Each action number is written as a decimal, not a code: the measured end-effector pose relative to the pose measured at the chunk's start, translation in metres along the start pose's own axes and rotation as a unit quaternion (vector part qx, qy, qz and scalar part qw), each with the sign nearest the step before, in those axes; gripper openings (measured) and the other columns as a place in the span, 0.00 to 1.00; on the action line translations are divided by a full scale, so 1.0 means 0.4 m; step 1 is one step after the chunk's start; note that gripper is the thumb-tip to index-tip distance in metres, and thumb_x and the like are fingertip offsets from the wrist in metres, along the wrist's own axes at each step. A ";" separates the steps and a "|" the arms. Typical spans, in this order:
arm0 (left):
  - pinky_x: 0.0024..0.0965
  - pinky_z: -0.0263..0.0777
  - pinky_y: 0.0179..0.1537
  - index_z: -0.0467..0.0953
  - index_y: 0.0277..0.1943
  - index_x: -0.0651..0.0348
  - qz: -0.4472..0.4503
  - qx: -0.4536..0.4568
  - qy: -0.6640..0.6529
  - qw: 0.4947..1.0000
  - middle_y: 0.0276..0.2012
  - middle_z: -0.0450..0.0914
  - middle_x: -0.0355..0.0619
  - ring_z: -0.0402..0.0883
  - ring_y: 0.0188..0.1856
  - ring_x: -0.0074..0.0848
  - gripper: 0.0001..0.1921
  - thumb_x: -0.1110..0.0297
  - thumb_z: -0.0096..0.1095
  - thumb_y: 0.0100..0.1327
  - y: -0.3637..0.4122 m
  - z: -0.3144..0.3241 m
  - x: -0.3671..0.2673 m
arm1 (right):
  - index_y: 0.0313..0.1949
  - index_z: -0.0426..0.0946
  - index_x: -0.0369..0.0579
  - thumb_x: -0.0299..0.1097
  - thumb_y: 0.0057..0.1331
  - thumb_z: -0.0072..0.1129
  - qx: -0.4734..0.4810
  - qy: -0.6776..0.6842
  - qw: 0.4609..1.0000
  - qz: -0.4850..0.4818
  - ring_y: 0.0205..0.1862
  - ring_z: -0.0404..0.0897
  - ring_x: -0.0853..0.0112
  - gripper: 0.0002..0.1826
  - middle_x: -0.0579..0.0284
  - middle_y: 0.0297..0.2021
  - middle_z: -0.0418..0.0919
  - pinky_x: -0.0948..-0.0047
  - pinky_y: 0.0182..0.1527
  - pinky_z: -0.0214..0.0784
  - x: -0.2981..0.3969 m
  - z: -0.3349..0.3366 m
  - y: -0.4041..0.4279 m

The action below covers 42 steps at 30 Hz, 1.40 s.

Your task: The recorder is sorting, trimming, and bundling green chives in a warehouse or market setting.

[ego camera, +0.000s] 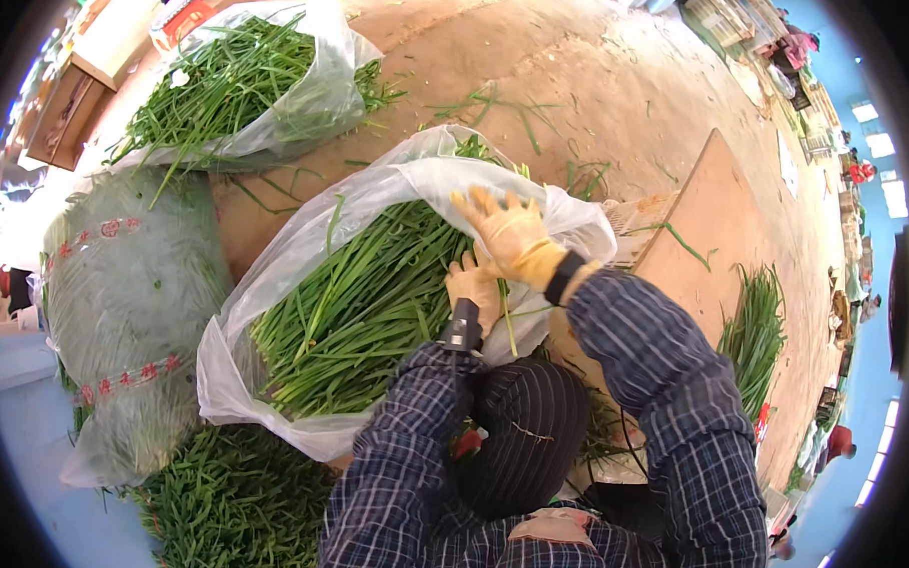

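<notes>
Directly before me lies a translucent plastic bag (277, 210), its mouth spread wide. Long flat green leaves that look like garlic chives (363, 311) fill it in a thick layer. My left hand (475, 291), with a dark device strapped at the wrist, lies at the right end of the leaves, fingers spread. Just above it, my right hand (510, 230) wears a yellowish glove and a black wristband. It reaches over the bag's right side with its fingers apart. I see nothing gripped in either hand; parts of both palms are hidden.
A full tied bag (139, 288) stands at left, with another open chive bag (303, 113) behind it. A dark green leaf heap (237, 494) lies at lower left. On the right, a tilted wooden board (700, 225) adjoins a pale plastic crate (637, 219) and a chive bunch (755, 332).
</notes>
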<state>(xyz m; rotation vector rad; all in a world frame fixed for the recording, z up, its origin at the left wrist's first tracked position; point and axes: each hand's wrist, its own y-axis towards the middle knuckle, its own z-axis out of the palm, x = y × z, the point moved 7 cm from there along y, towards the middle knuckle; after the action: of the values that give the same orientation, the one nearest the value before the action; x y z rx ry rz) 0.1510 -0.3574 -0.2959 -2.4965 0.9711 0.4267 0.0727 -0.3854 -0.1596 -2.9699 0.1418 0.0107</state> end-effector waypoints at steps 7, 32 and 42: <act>0.54 0.68 0.56 0.47 0.76 0.57 -0.124 -0.015 0.046 0.991 0.61 0.67 0.58 0.69 0.60 0.49 0.44 0.66 0.64 0.59 -0.061 0.015 -0.003 | 0.59 0.72 0.66 0.40 0.74 0.42 0.148 -0.036 0.969 0.196 0.49 0.84 0.61 0.17 0.56 0.48 0.83 0.61 0.47 0.76 -0.346 0.248 -0.011; 0.44 0.72 0.52 0.63 0.69 0.58 0.050 -0.082 0.003 0.995 0.52 0.78 0.60 0.77 0.53 0.53 0.42 0.69 0.72 0.49 -0.310 -0.465 0.353 | 0.68 0.67 0.56 0.47 0.60 0.63 0.125 0.196 0.916 0.326 0.54 0.80 0.49 0.36 0.43 0.54 0.79 0.56 0.57 0.71 -0.327 0.204 0.102; 0.46 0.72 0.46 0.63 0.69 0.62 0.164 -0.021 0.065 0.984 0.44 0.78 0.58 0.78 0.45 0.51 0.43 0.74 0.67 0.45 -0.349 -0.397 0.310 | 0.66 0.67 0.52 0.35 0.51 0.68 -0.139 0.125 0.972 -0.145 0.47 0.83 0.52 0.40 0.50 0.53 0.81 0.55 0.50 0.75 -0.061 -0.165 0.069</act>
<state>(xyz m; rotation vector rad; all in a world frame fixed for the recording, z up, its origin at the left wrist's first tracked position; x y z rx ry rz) 0.3560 -0.4126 -0.1734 -2.4298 1.4480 0.3892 0.0459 -0.4212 -0.0987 -3.2275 -0.2870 -0.4153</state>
